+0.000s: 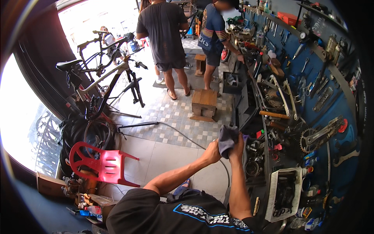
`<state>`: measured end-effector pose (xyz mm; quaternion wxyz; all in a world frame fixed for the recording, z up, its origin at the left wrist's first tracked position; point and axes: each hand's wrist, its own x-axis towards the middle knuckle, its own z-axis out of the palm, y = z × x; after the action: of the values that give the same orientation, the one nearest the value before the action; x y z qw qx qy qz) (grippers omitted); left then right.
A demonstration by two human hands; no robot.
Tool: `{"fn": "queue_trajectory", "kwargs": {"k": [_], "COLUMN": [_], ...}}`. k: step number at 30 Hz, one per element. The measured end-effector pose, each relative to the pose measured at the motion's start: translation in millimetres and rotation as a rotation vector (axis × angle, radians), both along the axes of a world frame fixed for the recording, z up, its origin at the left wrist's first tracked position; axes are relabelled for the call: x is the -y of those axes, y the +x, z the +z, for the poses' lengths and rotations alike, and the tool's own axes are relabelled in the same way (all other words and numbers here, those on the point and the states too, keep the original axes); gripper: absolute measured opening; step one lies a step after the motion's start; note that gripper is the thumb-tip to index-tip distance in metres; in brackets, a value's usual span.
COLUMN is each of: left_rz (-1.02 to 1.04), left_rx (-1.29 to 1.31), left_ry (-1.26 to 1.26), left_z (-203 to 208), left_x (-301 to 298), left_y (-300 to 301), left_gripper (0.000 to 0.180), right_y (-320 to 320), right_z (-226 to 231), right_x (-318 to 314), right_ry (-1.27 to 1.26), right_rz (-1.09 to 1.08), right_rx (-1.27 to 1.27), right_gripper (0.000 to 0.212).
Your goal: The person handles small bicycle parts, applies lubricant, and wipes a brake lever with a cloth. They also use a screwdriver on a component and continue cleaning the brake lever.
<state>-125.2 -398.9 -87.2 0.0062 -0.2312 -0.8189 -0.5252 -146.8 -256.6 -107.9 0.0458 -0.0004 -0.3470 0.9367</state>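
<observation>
tiled floor lying open on the left, crowded counter edging close on the right, both forearms stretched forward and converging, left hand curled, exact grip unclear, right hand clasping the purplish-gray cloth bunched between them

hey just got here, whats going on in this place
In what looks like a bike workshop, the person wearing the camera has a gray cloth in the right hand. The left hand is close against it; whether it grips too is hard to tell. Farther off, a person in a dark shirt stands on the tiled floor, and another in striped sleeves reaches toward the crowded workbench. A bicycle frame stands at left, beyond a red chair.
</observation>
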Motion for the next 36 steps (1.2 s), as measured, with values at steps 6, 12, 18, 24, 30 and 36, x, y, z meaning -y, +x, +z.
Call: {"fn": "queue_trajectory", "kwargs": {"k": [6, 12, 18, 24, 30, 36], "left_rz": [0.128, 0.196, 0.009, -0.074, -0.485, -0.493], "left_rx": [0.096, -0.010, 0.788, 0.574, 0.460, 0.557], "left_ry": [-0.081, 0.035, 0.807, 0.297, 0.594, 0.653], "left_z": [-8, -21, 40, -12, -22, 6], "left_x": [2, 23, 46, 38, 88, 95], "left_y": [16, 2, 0, 9, 2, 1], "left_gripper": [0.042, 0.043, 0.020, 0.033, 0.062, 0.068], "right_y": [-14, -25, -29, 2, 17, 20], "right_z": [7, -13, 15, 22, 78, 87], "right_x": [27, 12, -9, 31, 13, 3], "right_ry": [0.232, -0.330, 0.920, 0.905, 1.298, 0.931], "right_rz": [-0.233, -0.156, -0.040, -0.073, 0.131, 0.246], "right_rx": [0.007, 0.085, 0.051, 0.071, -0.107, -0.275], "right_gripper": [0.046, 0.038, 0.024, 0.054, 0.064, 0.045]}}
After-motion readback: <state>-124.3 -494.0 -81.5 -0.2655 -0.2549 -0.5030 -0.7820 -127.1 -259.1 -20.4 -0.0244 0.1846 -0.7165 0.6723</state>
